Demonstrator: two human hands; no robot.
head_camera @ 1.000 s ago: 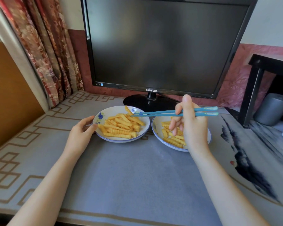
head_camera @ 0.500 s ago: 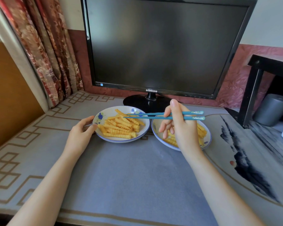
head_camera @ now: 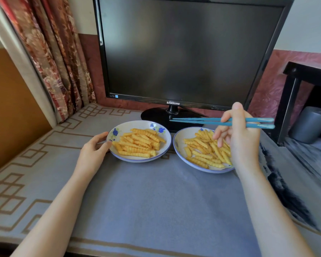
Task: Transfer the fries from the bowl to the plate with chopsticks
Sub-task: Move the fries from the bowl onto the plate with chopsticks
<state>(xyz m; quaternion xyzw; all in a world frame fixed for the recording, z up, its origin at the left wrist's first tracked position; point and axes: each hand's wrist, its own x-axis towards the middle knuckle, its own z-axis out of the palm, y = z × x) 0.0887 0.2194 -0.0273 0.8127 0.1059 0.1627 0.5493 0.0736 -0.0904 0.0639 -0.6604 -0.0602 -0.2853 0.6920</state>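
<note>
Two white dishes with blue rims stand side by side on the table. The left one, the plate (head_camera: 128, 125), has blue flowers and a heap of crinkle fries (head_camera: 139, 143). The bowl (head_camera: 184, 133) on the right holds more fries (head_camera: 202, 152). My left hand (head_camera: 94, 152) grips the plate's left rim between thumb and fingers. My right hand (head_camera: 243, 143) hovers over the bowl's right side and holds blue chopsticks (head_camera: 198, 121) level. Their tips point left above the gap between the dishes, with nothing between them.
A dark monitor (head_camera: 189, 52) stands right behind the dishes, its black base (head_camera: 154, 115) almost touching the plate. A patterned curtain (head_camera: 50, 52) hangs at the left. A black side table (head_camera: 293, 93) and a grey cylinder (head_camera: 311, 123) stand at the right. A grey cloth (head_camera: 156, 201) covers the table.
The chopsticks held a fry over the plate; now their tips are bare and my right hand has drawn back to the right, over the bowl. My left hand has stayed on the plate.
</note>
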